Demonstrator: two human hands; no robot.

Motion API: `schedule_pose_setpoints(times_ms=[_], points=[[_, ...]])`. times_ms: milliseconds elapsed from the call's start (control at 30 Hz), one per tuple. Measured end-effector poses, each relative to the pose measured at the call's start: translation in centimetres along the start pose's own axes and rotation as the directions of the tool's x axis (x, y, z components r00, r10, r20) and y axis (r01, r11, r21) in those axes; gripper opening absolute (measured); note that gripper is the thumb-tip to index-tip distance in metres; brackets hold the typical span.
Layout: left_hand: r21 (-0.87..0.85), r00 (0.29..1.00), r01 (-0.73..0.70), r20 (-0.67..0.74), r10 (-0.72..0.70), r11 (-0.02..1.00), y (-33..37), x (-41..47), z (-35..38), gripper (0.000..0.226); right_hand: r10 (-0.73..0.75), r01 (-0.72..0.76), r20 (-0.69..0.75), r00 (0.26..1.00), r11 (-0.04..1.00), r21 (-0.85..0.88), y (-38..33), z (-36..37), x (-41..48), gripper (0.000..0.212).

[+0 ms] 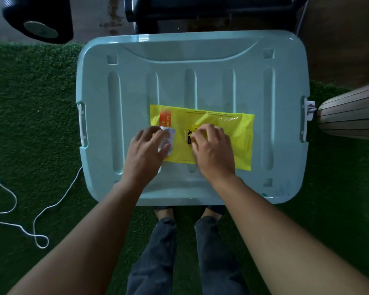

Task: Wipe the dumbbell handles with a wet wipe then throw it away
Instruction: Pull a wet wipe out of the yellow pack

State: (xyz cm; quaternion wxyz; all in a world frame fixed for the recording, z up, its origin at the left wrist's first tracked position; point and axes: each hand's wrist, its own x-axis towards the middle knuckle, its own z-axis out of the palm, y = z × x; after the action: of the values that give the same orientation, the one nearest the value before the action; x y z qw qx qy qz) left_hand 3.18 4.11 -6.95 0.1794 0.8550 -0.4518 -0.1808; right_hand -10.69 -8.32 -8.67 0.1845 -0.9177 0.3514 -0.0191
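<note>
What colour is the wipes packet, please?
The wipes packet is yellow with an orange band; head view.

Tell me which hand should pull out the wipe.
Probably the right hand: its fingers rest on the yellow pack beside the white flap, which the left hand is busy holding.

A yellow wipe pack (232, 135) lies flat on the pale green bin lid (192, 81), which sits on green turf (30, 124); the left grip (146, 150) pinches the white flap (170, 134) at the pack's left end; the right grip (213, 152) rests bent-fingered on the pack's middle, pinching or pressing unclear; a white cord (11, 201) trails on the turf at left.
</note>
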Motion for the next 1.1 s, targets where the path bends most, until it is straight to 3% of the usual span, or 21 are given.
schedule_pose_setpoints(times_ms=[233, 500, 633, 833, 1100], points=[[-0.092, 0.986, 0.075, 0.157, -0.060, 0.993, -1.2, -0.5, 0.6, 0.045, -0.001, -0.005, -0.055, 0.998, 0.994, -0.105, -0.1, 2.3, 0.3, 0.033], [-0.122, 0.976, 0.030, 0.217, -0.003, 0.992, -2.0, -0.4, 0.7, 0.052, -0.069, 0.058, -0.073, 0.995, 0.988, -0.142, 2.0, 4.3, -0.3, 0.041], [-0.129, 0.985, 0.036, 0.172, -0.014, 0.991, -1.8, -0.3, 0.7, 0.045, -0.061, 0.056, -0.043, 0.997, 0.992, -0.117, 2.1, 3.8, -0.1, 0.042], [-0.183, 0.990, 0.034, 0.139, -0.008, 0.983, -0.7, 0.0, -0.9, 0.013, -0.001, 0.001, -0.007, 1.000, 0.994, -0.107, 0.2, 2.0, 0.3, 0.041], [-0.181, 0.981, 0.034, 0.192, 0.002, 0.983, -0.2, 1.0, -4.8, 0.016, 0.126, -0.124, -0.052, 0.991, 0.992, 0.036, -2.1, -2.7, 0.6, 0.021]])
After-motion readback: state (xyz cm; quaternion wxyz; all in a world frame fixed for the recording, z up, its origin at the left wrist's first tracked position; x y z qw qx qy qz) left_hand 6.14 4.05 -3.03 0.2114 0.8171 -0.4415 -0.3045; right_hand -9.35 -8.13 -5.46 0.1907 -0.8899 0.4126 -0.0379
